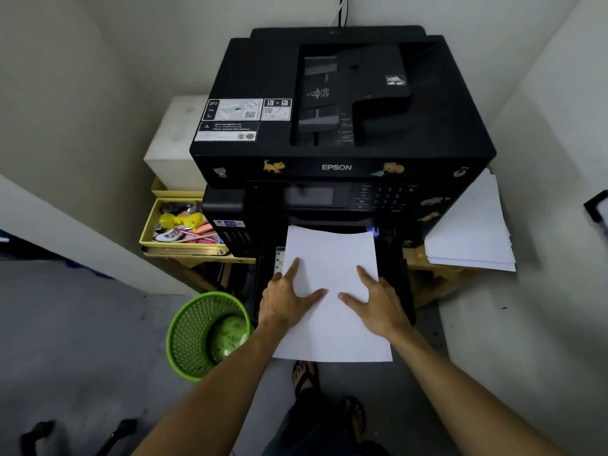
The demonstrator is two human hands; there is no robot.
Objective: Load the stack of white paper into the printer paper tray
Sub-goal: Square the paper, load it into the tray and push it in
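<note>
With my left hand [285,299] and right hand [378,306] flat, fingers spread on the paper stack [332,258], its far edge entering the printer [342,133] tray [406,284], I'd next push it squarely home, I judge.

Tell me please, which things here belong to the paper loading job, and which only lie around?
Belong to the job:
stack of white paper, pressed flat under both hands
left hand
right hand
printer
paper tray, pulled out at the front

Only lying around:
green basket on the floor
yellow drawer with small items
loose sheets right of the printer
white box
</note>
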